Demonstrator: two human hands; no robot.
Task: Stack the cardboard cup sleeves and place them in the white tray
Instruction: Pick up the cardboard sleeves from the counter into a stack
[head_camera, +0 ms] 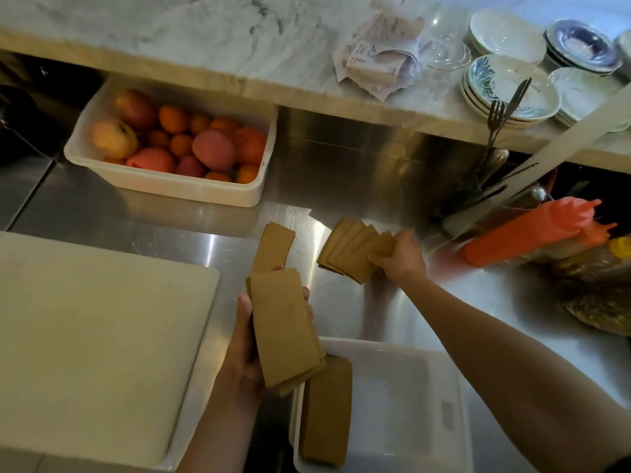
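So the left hand [251, 339] at lower centre is wrapped around a squared-up stack of cardboard cup sleeves [283, 329], thumb on one long edge and fingertips curling over the other, and one extra sleeve [273, 249] pokes up past the top of that stack, looks pinched in the same grip but I can't tell for sure. The right hand [401, 257] is out at centre right of the frame, closed on a fanned bunch of sleeves [355, 249] whose far ends seem to rest on the steel table [136, 220]. The white tray [409, 397] sits at the bottom of the frame just right of the left hand and already has one pile of sleeves [326, 411] lying along its left wall. My take on doing this bit well: don't just slap the fan onto the stack, tap its long edge on the table first so the sleeves slide flush, then bring it over and lay it on the left-hand stack with the curved ends facing the same way. Tuck that stray sleeve in too. Keep the squeeze light, these things are thin and crease easily. When it goes in the tray, set it right beside the existing pile, not on top, or it'll probably topple. The fruit tub [170, 186] at upper left is well out of the way.
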